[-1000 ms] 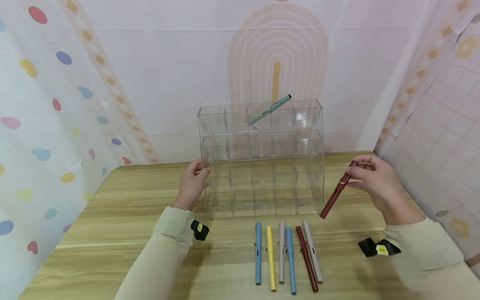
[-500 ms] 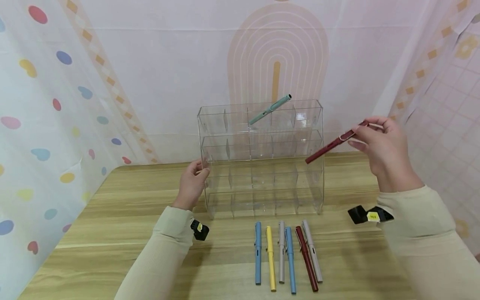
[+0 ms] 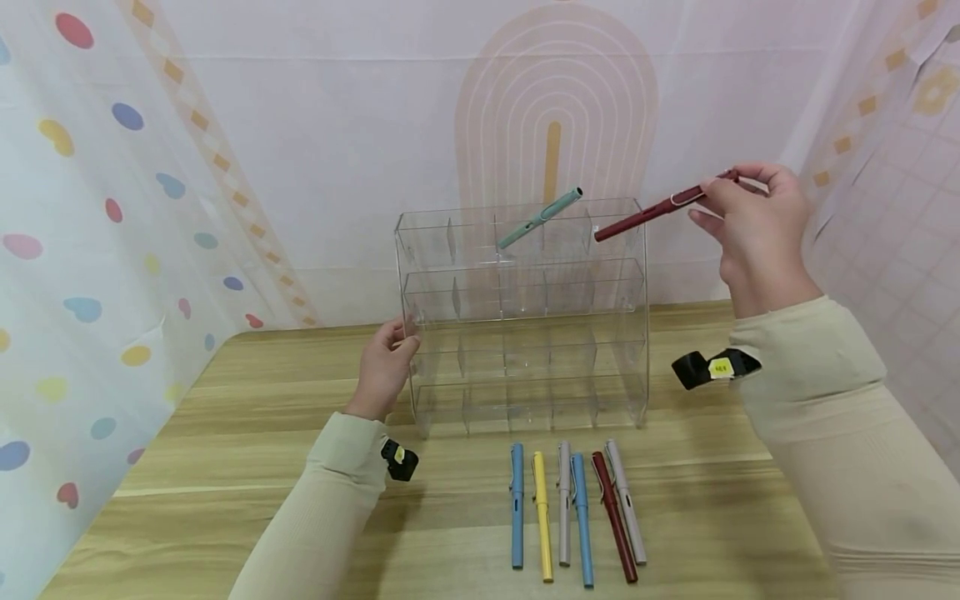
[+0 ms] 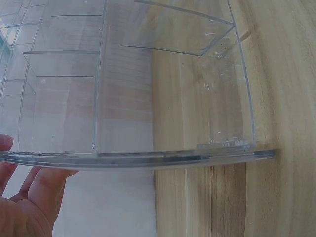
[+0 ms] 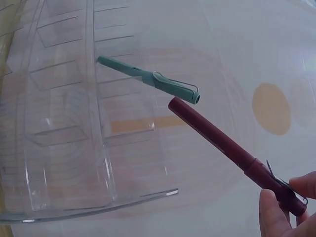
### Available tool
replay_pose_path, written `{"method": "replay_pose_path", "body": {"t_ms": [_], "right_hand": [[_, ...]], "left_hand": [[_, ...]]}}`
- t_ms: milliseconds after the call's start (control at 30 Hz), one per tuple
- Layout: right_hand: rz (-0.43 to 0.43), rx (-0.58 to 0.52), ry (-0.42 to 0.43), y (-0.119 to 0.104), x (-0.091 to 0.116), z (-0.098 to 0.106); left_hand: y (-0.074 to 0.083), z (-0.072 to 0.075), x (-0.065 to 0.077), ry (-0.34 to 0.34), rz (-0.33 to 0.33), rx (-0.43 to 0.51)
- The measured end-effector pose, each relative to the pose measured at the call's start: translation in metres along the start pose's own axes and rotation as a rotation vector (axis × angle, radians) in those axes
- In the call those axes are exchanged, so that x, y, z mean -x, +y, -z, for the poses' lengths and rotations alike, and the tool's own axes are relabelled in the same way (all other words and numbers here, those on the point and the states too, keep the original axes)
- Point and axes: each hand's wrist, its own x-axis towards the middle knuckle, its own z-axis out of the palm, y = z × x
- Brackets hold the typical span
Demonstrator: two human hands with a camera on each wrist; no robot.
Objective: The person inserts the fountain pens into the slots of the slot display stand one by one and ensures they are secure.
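Observation:
A clear acrylic rack (image 3: 525, 321) with tiers of divided compartments stands on the table. At its left edge my left hand (image 3: 385, 367) grips the side wall (image 4: 148, 160), thumb and fingers on either side of it. My right hand (image 3: 765, 233) pinches a dark red pen (image 3: 652, 208) by its clip end, up at the rack's top right corner. In the right wrist view, that pen (image 5: 217, 138) points its free end toward a green pen (image 5: 148, 78). The green pen (image 3: 542, 218) lies slanted in the rack's top tier, its clip end sticking up above the rim.
In front of the rack lie several pens: a blue pen (image 3: 517, 508), a yellow pen (image 3: 543, 517), a grey pen (image 3: 564, 504), another blue pen (image 3: 582, 521), a dark red pen (image 3: 615, 517) and another grey pen (image 3: 626, 504). A patterned cloth (image 3: 360, 150) hangs behind the table.
My right hand has risen from beside the rack's lower right to its top right corner, bringing the dark red pen along and tilting it flatter. The left hand stays put.

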Motion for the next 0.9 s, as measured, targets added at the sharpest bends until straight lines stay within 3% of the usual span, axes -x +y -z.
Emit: {"method": "replay_pose_path", "body": {"t_ms": [267,533,900], "right_hand": [[0.019,-0.013,0.051,0.0,-0.009,-0.021],[0.019,0.052,0.086,0.012,-0.017,-0.036],[0.025,0.164,0.075,0.035,-0.018,-0.05]], "left_hand": [[-0.002,0.002,0.0,-0.001,0.003,0.005],[-0.002,0.003,0.0,0.008,0.001,-0.001],[0.0,0.001,0.004,-0.008,-0.01,-0.008]]}}
